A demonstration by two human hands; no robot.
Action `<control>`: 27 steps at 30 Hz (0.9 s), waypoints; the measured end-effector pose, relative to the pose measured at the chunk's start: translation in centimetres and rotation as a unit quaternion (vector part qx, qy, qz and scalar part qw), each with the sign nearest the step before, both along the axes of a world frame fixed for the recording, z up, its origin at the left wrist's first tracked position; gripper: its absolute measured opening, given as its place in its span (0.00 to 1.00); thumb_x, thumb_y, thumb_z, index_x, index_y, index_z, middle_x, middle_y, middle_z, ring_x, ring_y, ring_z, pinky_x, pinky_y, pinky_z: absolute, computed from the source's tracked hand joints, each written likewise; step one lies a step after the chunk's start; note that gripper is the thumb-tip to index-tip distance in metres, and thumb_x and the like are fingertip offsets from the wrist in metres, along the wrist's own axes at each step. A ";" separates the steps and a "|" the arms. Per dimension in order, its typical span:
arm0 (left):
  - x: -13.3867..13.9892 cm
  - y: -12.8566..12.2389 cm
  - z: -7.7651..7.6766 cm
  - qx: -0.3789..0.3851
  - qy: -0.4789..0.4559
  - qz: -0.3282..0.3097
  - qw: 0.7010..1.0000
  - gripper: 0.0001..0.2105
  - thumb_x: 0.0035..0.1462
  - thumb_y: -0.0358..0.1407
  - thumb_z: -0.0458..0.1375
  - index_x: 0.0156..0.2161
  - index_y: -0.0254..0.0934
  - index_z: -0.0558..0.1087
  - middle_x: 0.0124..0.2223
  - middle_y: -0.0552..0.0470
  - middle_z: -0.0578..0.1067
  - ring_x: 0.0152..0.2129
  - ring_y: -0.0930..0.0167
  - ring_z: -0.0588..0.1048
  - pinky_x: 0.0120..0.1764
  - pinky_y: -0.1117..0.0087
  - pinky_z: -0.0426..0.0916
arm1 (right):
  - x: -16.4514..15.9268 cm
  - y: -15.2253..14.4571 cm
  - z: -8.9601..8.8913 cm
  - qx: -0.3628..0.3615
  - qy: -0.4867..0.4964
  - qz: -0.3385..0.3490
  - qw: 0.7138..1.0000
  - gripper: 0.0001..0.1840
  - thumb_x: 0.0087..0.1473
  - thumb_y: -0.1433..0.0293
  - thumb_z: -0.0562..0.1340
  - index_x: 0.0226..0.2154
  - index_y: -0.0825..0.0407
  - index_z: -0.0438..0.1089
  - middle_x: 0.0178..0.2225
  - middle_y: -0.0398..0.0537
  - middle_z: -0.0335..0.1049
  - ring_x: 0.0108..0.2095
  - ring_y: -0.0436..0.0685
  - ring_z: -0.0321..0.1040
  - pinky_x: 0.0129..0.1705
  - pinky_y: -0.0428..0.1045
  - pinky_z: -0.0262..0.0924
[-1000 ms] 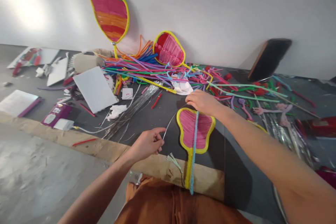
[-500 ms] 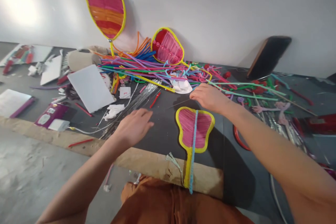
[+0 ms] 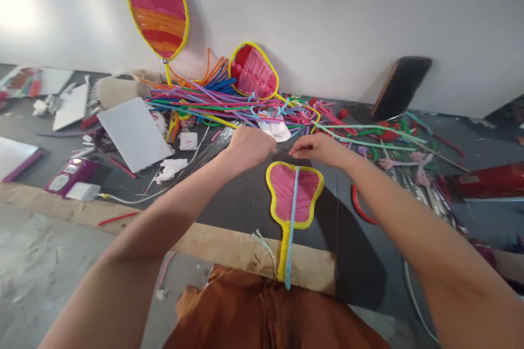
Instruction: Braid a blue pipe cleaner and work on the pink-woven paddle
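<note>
The place looks like a makeshift craft workshop. A dark worktop (image 3: pixel 241 191) is strewn with bundled pipe cleaners (image 3: pixel 192 99), silver strands (image 3: pixel 204 155) and a white pad (image 3: pixel 134 133), while a pink fan (image 3: pixel 282 193) and a striped fan (image 3: pixel 155 13) show handiwork. Behind rises a plain pale wall (image 3: pixel 311 16); the grey floor (image 3: pixel 49 272) resembles bare concrete, though blur leaves that uncertain.

No text is legible, even on the small card (image 3: pixel 188 142).
</note>
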State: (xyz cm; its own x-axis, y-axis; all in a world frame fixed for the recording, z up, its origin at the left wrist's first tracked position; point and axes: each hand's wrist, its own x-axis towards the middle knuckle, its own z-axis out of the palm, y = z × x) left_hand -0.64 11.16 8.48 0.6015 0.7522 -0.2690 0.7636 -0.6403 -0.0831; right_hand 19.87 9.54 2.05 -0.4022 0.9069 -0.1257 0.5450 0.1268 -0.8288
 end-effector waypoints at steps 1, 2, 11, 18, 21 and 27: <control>0.3 0.2 0.0 0.002 0.004 -0.004 1.000 0.13 0.59 0.39 0.53 0.39 0.38 0.79 0.38 0.43 0.79 0.40 0.59 0.76 0.36 0.66 0.64 | 0.3 0.0 0.0 0.006 -0.005 -0.008 1.000 0.13 0.44 0.63 0.63 0.31 0.53 0.77 0.30 0.47 0.76 0.32 0.56 0.70 0.35 0.49 0.62; 0.8 0.5 -0.1 0.007 0.005 -0.006 1.000 0.12 0.58 0.38 0.53 0.39 0.38 0.79 0.37 0.42 0.79 0.40 0.59 0.76 0.36 0.66 0.64 | 0.5 0.0 -0.1 0.010 -0.006 -0.017 1.000 0.13 0.45 0.63 0.62 0.32 0.53 0.77 0.30 0.46 0.76 0.31 0.55 0.70 0.34 0.49 0.62; 5.0 1.7 -1.0 0.018 0.009 -0.036 0.999 0.10 0.56 0.29 0.54 0.37 0.34 0.78 0.39 0.42 0.78 0.40 0.61 0.74 0.38 0.65 0.63 | 0.1 0.3 -2.6 0.001 0.009 -0.060 0.998 0.08 0.45 0.65 0.61 0.28 0.52 0.74 0.21 0.42 0.71 0.22 0.51 0.68 0.26 0.46 0.61; 5.4 1.3 -1.3 0.015 -0.004 -0.071 0.997 0.11 0.58 0.28 0.52 0.38 0.30 0.78 0.37 0.37 0.77 0.39 0.58 0.75 0.37 0.63 0.64 | 0.1 -0.2 -3.8 0.006 -0.003 -0.059 0.998 0.05 0.47 0.68 0.60 0.26 0.51 0.71 0.22 0.41 0.72 0.23 0.51 0.69 0.27 0.45 0.60; 5.5 1.5 -1.4 0.014 -0.003 -0.072 0.997 0.11 0.58 0.29 0.53 0.36 0.31 0.78 0.35 0.39 0.77 0.39 0.59 0.74 0.37 0.64 0.63 | 0.2 -0.3 -3.4 0.050 -0.052 -0.056 0.996 0.05 0.47 0.70 0.60 0.26 0.51 0.72 0.23 0.41 0.73 0.25 0.51 0.70 0.29 0.45 0.59; 4.8 2.1 -1.4 0.010 -0.005 -0.054 0.998 0.13 0.56 0.26 0.50 0.38 0.33 0.78 0.39 0.41 0.78 0.39 0.62 0.74 0.38 0.64 0.63 | 0.6 -0.2 -2.4 0.023 -0.110 -0.052 0.992 0.06 0.48 0.69 0.60 0.28 0.51 0.73 0.22 0.41 0.72 0.24 0.50 0.67 0.27 0.44 0.56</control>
